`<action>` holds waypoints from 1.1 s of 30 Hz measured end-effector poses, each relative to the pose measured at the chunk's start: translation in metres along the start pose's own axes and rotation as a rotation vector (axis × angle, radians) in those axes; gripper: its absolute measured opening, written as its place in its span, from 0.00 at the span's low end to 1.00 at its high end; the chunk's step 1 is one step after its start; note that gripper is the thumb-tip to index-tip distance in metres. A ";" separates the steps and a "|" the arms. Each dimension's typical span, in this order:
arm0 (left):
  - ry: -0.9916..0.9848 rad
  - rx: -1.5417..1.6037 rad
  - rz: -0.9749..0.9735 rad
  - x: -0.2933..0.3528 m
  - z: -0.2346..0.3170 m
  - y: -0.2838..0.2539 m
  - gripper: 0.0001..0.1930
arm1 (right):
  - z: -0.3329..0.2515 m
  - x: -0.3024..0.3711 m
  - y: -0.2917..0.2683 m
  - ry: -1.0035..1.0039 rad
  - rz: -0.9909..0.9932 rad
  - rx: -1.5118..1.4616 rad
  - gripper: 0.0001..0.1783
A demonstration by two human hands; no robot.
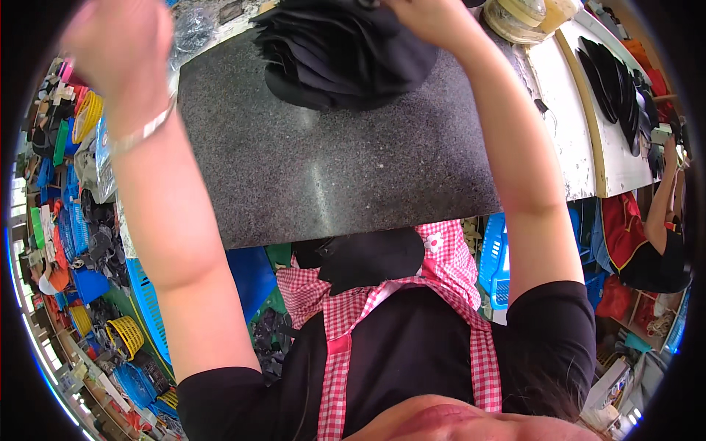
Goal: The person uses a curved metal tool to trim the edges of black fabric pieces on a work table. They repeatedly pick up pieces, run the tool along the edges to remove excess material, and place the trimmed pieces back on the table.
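Note:
A thick stack of black, thin, soft-looking sheet pieces (346,55), fanned in layers with rounded edges, lies at the far side of a dark speckled slab (331,162). My right hand (430,18) is over the stack's right far side, its fingers partly cut off by the upper edge of the view; a small dark object shows near the fingertips. My left hand (121,44) is raised at the upper left, away from the stack and smeared by motion, so its fingers cannot be made out. Another black piece (375,257) lies on my lap over a checked apron (456,264).
Crumpled clear plastic (193,31) lies beyond the slab's left corner. A stained yellowish container (526,18) stands at the far right. More black pieces (618,92) lie on the white table at right, near another person's arm (662,191). Blue baskets (496,261) flank me below the table.

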State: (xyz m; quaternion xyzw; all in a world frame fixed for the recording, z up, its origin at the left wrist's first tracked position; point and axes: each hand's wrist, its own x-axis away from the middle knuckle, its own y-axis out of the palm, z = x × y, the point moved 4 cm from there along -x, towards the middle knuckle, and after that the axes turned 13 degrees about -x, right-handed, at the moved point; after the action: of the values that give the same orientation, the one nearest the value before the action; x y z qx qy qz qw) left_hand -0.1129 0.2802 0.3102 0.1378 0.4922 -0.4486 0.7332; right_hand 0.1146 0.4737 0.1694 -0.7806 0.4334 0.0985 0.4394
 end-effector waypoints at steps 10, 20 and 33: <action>-0.186 -0.154 -0.730 0.258 0.123 0.095 0.14 | -0.091 0.143 -0.049 0.152 -0.352 -0.179 0.11; -0.367 -0.791 -0.649 0.250 0.087 0.075 0.42 | -0.108 0.205 -0.016 0.233 -0.472 -0.147 0.08; -0.650 -0.472 -0.531 0.248 0.056 0.086 0.19 | -0.112 0.173 -0.005 0.133 -0.517 -0.030 0.09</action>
State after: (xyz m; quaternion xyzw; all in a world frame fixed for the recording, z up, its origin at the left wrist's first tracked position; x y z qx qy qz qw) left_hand 0.0169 0.1633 0.1068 -0.3102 0.3439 -0.5163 0.7204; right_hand 0.1979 0.2865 0.1464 -0.8765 0.2462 -0.0622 0.4090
